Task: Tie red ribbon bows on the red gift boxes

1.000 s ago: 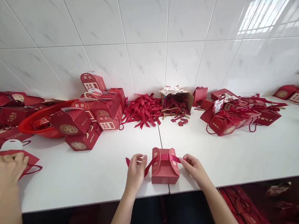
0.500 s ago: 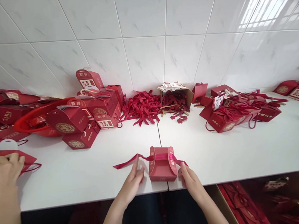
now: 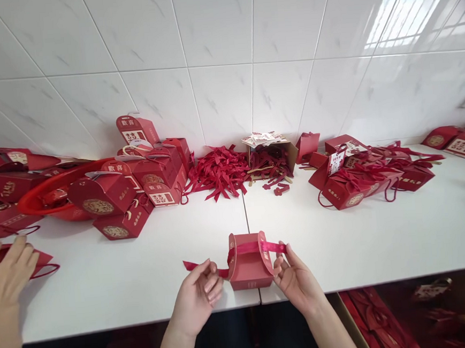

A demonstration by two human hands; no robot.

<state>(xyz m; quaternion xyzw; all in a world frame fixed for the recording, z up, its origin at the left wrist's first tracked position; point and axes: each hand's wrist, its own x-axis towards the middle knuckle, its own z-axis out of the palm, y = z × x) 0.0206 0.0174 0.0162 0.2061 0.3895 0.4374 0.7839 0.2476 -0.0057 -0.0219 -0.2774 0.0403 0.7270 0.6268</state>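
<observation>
A small red gift box (image 3: 251, 277) stands upright at the front of the white table, its two curved side flaps folded up. A crimson ribbon (image 3: 248, 248) crosses its top and comes out past both flaps. To the left of the box, my left hand (image 3: 196, 297) has its fingers curled around the ribbon's left tail, which pokes out behind the fingertips. On the other side, my right hand (image 3: 299, 281) pinches the ribbon's right end between thumb and forefinger, with its lower fingers close to the right flap.
A pile of cut ribbons (image 3: 220, 169) lies by the wall beside an open carton (image 3: 291, 156) of small tags. Stacked red boxes (image 3: 118, 223) and a red basin (image 3: 37, 197) stand left; finished-looking boxes (image 3: 349, 191) lie right. Another person's hand (image 3: 8, 266) works at far left.
My right hand has raised the ribbon's right end, pulling it out sideways. My left hand has turned and curled its fingers around the left tail, which sits lower now.
</observation>
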